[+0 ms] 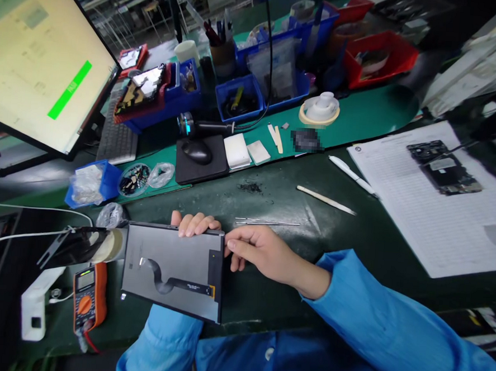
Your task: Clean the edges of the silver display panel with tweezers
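The left hand (195,225) grips the screen panel (164,247) from behind, the right hand (264,252) pinches its corner; best hold edges only, gently.

The panel (164,253) is grey, the multimeter (88,299) orange, sleeves (391,323) blue.

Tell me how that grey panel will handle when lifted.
The display panel looks thin and flat, so probably stiff yet light and easy to crack if bent. Its smooth grey back may be slippery; the left hand and right hand grip its edges. The ribbon cable seems floppy.
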